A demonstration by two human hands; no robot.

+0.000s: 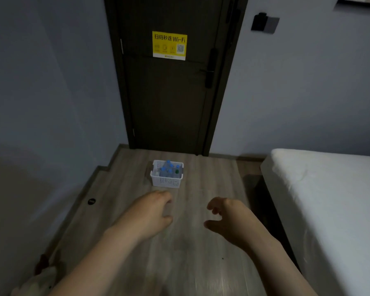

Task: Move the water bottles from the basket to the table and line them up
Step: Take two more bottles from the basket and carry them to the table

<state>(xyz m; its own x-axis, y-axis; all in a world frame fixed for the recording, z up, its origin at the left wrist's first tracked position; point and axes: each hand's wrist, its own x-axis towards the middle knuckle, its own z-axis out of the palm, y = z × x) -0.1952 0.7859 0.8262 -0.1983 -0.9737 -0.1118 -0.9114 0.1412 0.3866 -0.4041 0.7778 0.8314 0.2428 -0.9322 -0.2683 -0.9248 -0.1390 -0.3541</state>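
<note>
Opening step: the left hand (156, 212) and right hand (226, 218), both empty with fingers loosely curled, are hovering over the table (188, 259) at lower centre, just short of the white basket (166, 183). The water bottles (169, 170) are sitting packed inside it at mid-frame, so the next move is likely calling for a forward reach and a grip round one bottle.

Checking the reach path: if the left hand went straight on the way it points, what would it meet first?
Most likely the white basket of water bottles, straight ahead of the left hand; only bare wooden surface shows between, though depth is unclear.
</note>
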